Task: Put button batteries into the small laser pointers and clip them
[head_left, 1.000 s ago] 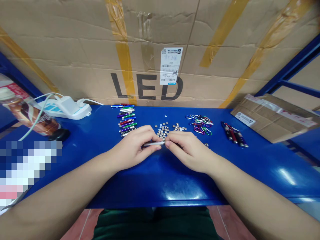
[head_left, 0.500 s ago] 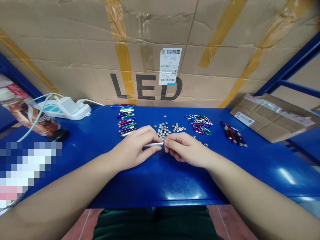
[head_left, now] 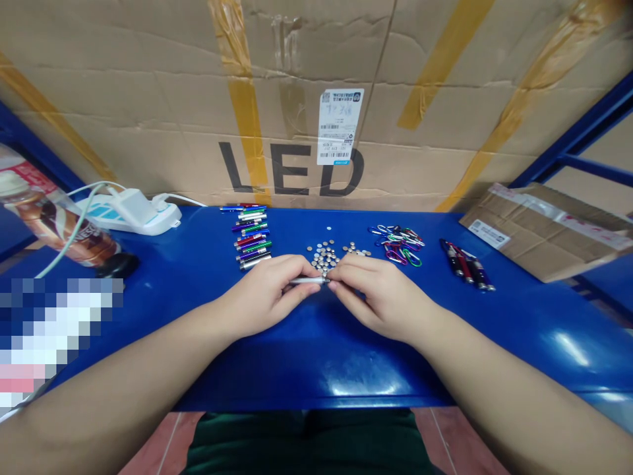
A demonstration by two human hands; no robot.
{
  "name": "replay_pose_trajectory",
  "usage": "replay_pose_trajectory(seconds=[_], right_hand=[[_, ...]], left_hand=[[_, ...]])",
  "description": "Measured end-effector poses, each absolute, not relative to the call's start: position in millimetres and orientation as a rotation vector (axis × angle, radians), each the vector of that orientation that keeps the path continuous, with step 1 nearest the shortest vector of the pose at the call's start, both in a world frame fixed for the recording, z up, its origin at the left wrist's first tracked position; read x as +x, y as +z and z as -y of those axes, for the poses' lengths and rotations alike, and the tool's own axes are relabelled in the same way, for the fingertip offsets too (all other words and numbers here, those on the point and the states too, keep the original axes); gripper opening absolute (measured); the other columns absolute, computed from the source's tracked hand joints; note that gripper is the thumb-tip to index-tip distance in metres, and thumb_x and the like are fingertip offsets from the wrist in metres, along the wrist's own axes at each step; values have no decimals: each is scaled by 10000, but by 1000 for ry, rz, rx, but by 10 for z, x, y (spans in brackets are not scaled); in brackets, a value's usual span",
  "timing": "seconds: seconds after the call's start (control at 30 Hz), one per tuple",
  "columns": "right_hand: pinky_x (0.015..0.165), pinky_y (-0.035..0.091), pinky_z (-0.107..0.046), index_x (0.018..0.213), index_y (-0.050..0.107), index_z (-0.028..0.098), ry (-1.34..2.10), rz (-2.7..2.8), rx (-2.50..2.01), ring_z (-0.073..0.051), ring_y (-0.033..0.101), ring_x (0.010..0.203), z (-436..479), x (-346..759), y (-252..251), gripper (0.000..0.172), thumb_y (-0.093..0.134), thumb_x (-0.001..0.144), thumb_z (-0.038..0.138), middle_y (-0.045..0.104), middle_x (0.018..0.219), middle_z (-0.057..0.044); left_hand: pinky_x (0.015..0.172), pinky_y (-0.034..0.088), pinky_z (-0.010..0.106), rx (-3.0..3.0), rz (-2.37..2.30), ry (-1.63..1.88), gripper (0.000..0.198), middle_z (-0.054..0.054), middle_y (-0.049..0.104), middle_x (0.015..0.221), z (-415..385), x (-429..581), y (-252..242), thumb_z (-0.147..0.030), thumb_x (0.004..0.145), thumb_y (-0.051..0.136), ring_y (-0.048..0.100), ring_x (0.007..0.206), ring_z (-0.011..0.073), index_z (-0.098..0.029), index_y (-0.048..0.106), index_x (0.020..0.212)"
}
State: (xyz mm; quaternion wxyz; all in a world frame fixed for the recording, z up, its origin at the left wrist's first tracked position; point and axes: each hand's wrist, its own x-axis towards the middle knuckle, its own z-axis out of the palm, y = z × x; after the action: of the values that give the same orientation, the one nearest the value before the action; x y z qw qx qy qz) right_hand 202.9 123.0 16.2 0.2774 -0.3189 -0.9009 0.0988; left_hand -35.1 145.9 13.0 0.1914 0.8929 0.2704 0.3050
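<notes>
My left hand (head_left: 270, 293) is closed round a small silver tube (head_left: 306, 281), held level over the blue table (head_left: 316, 356). My right hand (head_left: 378, 290) pinches at the tube's right end with fingers pressed together; what it holds there is hidden. Just behind both hands lies a pile of silver button cells (head_left: 324, 256). A row of coloured tubes (head_left: 251, 235) lies behind my left hand.
Coloured carabiner clips (head_left: 398, 243) and three dark assembled torches (head_left: 467, 265) lie to the right. A white power strip (head_left: 131, 214) and a lying bottle (head_left: 54, 221) sit at the left. A big cardboard box (head_left: 306, 99) marked LED walls the back; a smaller carton (head_left: 548, 227) is at the right.
Both hands stayed at the silver tube and shifted slightly away from me. The right hand's fingers reworked their pinch at the tube's end.
</notes>
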Motion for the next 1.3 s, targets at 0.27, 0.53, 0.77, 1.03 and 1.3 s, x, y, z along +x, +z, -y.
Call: replay_pose_trajectory(seconds=[0.27,0.53,0.77,1.03,1.3], right_hand=[[663,428,-303,773,624,185,528,2267,-949,-158,534,684,-1160,1943,191,295,486,1025,252,591,721,-34],[379,244,-205,691,573,178,1927,1305,-1081,-51,255,423,-1216,1845,193,290,660,849,405,436,566,63],[544,359,-253,764,573,192,1058,1990,-1220,-115,465,570,-1190,1906,218,352,511,1020,425,516,650,25],[757,451,-319,934,620,185,459,2342,-964,-194,587,808,-1210,2001,210,189,483,1049,247,644,872,-67],[460,358,-223,763,580,189,1346,1852,-1134,-81,445,466,-1203,1905,156,295,535,1007,349,524,628,39]], left_hand=[[724,532,248,2528,-712,881,71,24,696,886,-1409,-336,105,-231,1027,585,661,793,151,-180,631,1007],[791,552,308,2788,-553,1012,132,86,687,943,-1420,-323,64,-205,1066,499,647,859,187,-164,618,1028],[754,545,274,2680,-678,946,76,59,690,931,-1439,-317,82,-208,1044,556,674,846,174,-165,618,1048],[760,541,265,2598,-734,908,62,35,694,921,-1434,-315,93,-219,1033,583,676,834,164,-170,621,1034],[759,543,283,2693,-582,965,73,68,685,937,-1440,-332,42,-192,1048,548,651,848,177,-164,614,1030]])
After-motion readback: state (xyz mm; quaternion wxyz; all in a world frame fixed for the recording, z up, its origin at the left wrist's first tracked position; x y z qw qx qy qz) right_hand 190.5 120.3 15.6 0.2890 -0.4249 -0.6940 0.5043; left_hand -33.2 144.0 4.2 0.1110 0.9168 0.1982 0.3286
